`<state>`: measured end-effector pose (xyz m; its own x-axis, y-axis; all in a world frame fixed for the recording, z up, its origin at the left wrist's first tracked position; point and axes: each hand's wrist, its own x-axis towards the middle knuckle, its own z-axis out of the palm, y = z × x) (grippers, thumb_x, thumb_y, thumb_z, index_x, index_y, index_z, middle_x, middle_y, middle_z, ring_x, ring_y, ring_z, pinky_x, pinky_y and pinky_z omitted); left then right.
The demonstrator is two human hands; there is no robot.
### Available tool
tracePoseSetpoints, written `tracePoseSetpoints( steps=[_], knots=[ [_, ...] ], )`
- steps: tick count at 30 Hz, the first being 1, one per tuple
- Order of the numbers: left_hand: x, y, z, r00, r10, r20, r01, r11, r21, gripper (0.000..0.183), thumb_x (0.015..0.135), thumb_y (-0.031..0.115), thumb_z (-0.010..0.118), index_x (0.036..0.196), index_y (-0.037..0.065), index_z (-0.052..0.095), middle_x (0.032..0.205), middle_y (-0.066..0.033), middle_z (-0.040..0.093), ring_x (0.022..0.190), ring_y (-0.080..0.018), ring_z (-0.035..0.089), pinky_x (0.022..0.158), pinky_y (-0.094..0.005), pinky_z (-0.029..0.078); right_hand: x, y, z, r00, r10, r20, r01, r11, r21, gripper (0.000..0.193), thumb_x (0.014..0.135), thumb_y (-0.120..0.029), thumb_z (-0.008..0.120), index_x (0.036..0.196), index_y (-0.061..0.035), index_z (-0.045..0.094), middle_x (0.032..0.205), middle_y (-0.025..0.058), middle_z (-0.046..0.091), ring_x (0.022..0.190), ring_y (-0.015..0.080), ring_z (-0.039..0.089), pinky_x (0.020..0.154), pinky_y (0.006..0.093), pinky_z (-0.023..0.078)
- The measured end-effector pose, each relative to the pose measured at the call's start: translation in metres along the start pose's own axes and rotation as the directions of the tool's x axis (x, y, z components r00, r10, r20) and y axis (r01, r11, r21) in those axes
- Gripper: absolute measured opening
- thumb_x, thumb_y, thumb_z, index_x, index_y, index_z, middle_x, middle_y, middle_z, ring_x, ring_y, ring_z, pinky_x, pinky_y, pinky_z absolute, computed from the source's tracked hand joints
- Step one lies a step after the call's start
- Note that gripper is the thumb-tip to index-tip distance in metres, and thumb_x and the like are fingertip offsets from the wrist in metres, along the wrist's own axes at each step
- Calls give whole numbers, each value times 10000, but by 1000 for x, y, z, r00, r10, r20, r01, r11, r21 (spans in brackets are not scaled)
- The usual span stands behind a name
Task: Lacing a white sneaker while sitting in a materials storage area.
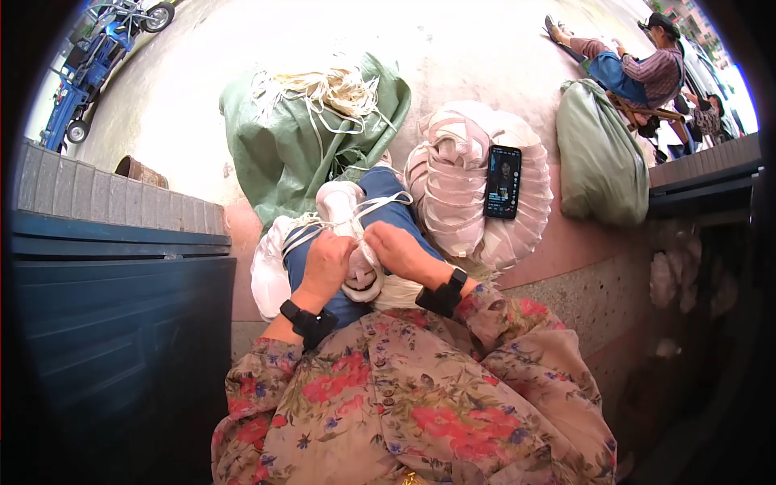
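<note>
A pale pink shoe (339, 204) lies across my jeans-clad lap, toe pointing away and opening toward me. Cream shoelaces (386, 202) run over its front and loop out to both sides. My left hand (328, 263) is closed at the shoe's left side, pinching a lace. From the right, my right hand (395, 249) is closed too, its fingers at the lace over the shoe's middle. The fingertips of both hands nearly meet there and partly hide the eyelets. Each wrist wears a black band with a small box.
Nested pale pink shoes (453, 186) stand ahead on the right, with a phone (503, 182) leaning on them. Loose laces (339, 87) top a green sack (263, 149). A full sack (598, 153) stands farther right, near a seated person (647, 73). Blue panels (121, 323) flank my left.
</note>
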<state>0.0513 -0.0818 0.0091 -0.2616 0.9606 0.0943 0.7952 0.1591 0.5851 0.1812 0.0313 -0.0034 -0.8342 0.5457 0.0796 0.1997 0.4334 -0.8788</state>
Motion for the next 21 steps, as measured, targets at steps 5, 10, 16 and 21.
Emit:
tracePoseSetpoints(
  steps=[5, 10, 16, 21],
  knots=[
    [-15, 81, -27, 909, 412, 57, -391, 894, -220, 76, 746, 71, 576, 815, 47, 597, 674, -112, 533, 629, -261, 532, 569, -349, 429, 2, 9, -16, 875, 452, 172, -482, 785, 389, 201, 900, -150, 478, 979, 8, 573, 799, 15, 556, 751, 114, 511, 665, 259, 427],
    [-12, 56, -19, 995, -76, 66, 95, 931, -352, 100, 806, 74, 526, 873, 13, 567, 716, -140, 562, 639, -284, 553, 592, -347, 444, -1, 2, -4, 995, 100, -7, -93, 944, 315, 169, 861, -136, 548, 921, 4, 620, 769, 35, 527, 745, 113, 495, 658, 251, 410],
    [-16, 39, 8, 909, -417, 6, 307, 659, -687, 136, 871, 71, 466, 984, -6, 476, 739, -106, 587, 622, -148, 558, 566, -279, 441, -11, -8, 0, 943, 298, 149, -333, 829, 450, 196, 847, -142, 554, 917, 28, 620, 742, 39, 548, 680, 99, 492, 605, 251, 397],
    [-22, 35, 8, 888, -460, 13, 308, 573, -760, 179, 869, 50, 473, 1033, -12, 436, 737, -72, 589, 626, -87, 541, 565, -222, 443, -10, -20, 9, 918, 333, 218, -397, 743, 539, 211, 867, -140, 539, 945, 41, 615, 765, -18, 520, 712, 46, 456, 612, 211, 384]
  ],
)
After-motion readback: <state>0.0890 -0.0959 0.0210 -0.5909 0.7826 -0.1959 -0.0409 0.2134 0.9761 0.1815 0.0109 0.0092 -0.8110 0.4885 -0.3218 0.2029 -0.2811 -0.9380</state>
